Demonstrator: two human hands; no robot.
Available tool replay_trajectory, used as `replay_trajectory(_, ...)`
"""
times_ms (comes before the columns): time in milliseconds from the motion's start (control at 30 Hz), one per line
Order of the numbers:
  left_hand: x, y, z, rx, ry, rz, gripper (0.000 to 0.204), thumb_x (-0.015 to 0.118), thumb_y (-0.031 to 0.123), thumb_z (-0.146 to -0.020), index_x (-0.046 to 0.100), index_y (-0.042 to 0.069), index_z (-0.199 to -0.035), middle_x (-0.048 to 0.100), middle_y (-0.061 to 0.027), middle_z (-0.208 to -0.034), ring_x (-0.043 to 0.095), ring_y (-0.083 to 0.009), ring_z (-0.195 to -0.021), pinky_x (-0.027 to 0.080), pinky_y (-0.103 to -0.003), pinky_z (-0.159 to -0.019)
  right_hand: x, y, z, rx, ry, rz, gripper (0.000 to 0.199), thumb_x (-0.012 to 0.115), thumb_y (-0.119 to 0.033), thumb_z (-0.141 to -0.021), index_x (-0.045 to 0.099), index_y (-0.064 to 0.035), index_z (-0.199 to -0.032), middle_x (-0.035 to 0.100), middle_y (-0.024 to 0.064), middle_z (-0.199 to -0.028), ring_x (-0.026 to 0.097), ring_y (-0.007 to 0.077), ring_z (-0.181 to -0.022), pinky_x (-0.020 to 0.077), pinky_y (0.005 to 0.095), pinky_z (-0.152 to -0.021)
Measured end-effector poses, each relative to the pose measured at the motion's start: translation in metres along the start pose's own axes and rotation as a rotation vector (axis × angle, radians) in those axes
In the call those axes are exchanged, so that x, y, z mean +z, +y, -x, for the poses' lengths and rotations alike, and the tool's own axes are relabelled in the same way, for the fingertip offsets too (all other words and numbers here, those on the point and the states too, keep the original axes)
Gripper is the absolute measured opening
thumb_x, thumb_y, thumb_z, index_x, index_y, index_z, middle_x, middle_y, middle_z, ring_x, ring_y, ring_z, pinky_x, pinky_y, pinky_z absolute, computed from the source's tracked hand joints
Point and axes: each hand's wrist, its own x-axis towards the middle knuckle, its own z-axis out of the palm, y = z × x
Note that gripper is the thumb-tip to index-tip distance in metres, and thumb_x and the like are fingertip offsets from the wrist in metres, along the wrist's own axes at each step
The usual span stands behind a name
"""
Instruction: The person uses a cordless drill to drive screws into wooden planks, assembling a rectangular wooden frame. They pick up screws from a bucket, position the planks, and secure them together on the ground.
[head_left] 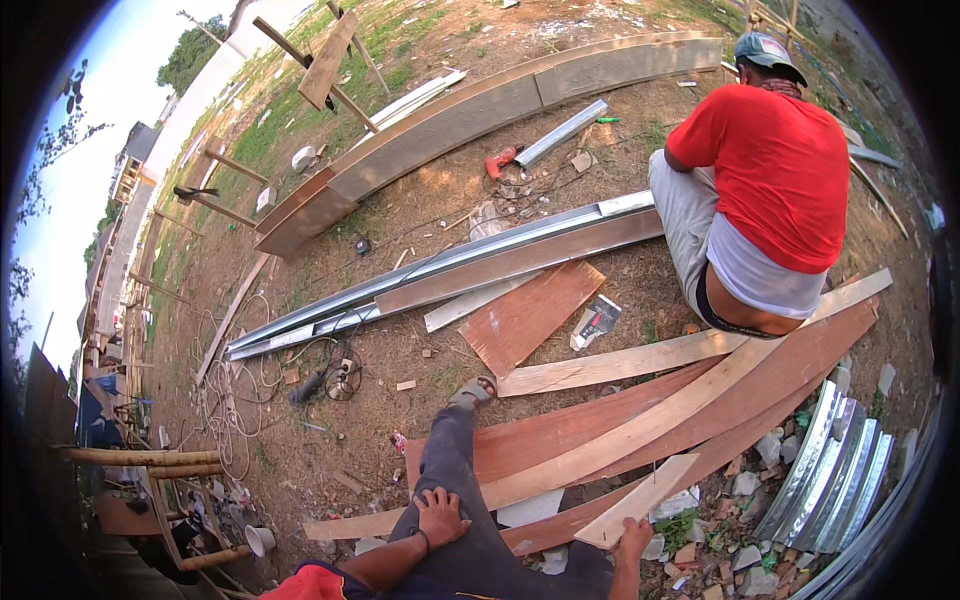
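Observation:
My left hand rests on my dark-trousered thigh, fingers spread and holding nothing. Low at the right, my right hand grips the near end of a short wooden board. Small nails seem to stick up from this board. It lies over long reddish plywood strips and a pale plank on the ground. My sandalled foot stands beside a piece of reddish plywood.
A person in a red shirt crouches at the right by long metal channels. A red drill, an angle grinder and tangled cords lie on the dirt. Curved metal pieces rest on rubble.

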Motion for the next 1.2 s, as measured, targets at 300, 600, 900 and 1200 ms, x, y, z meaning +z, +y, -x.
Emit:
replay_trajectory(300, -0.101, -0.180, -0.076, 0.144, 0.118, 0.319, 0.092, 0.060, 0.066, -0.078, 0.034, 0.010, -0.146, 0.027, -0.0312, -0.145, 0.024, -0.0555, -0.134, 0.023, -0.064, -0.107, 0.349, -0.133, 0.154, 0.049, -0.755, 0.565, 0.009, 0.060, -0.007, -0.088, 0.059, -0.0005, -0.094, 0.063, 0.0067, -0.079, 0.060, 0.0122, -0.065, 0.0501, 0.0273, -0.061)
replay_trajectory(600, -0.110, -0.411, -0.147, 0.177, -0.333, 1.486, 0.066, 0.052, 0.049, -0.094, 0.040, 0.003, -0.139, 0.055, -0.0169, -0.129, 0.054, -0.0307, -0.119, 0.043, -0.039, -0.100, 0.695, -0.172, 0.248, -0.621, -0.788, 1.232, 0.028, 0.059, -0.021, -0.090, 0.065, 0.0022, -0.103, 0.067, 0.0209, -0.088, 0.065, 0.0288, -0.081, 0.0482, 0.0390, -0.072)
replay_trajectory(900, -0.290, -0.551, -0.180, 0.104, 0.022, 2.559, 0.053, 0.048, 0.040, -0.099, 0.038, 0.005, -0.138, 0.059, -0.0122, -0.123, 0.059, -0.0234, -0.108, 0.049, -0.037, -0.091, 0.870, -0.269, 0.325, -0.713, -1.272, 1.460, 0.036, 0.061, -0.034, -0.087, 0.069, -0.0011, -0.100, 0.069, 0.0208, -0.092, 0.067, 0.0330, -0.085, 0.0497, 0.0417, -0.076)
replay_trajectory(1200, -0.440, -0.687, -0.338, 0.057, 0.401, 2.810, 0.042, 0.057, 0.032, -0.096, 0.044, 0.006, -0.127, 0.061, -0.0116, -0.113, 0.064, -0.0271, -0.094, 0.055, -0.042, -0.079, 1.131, -0.319, 0.300, -0.611, -1.599, 1.436, 0.038, 0.061, -0.037, -0.087, 0.069, -0.0016, -0.098, 0.069, 0.0164, -0.086, 0.065, 0.0218, -0.079, 0.0479, 0.0382, -0.072)
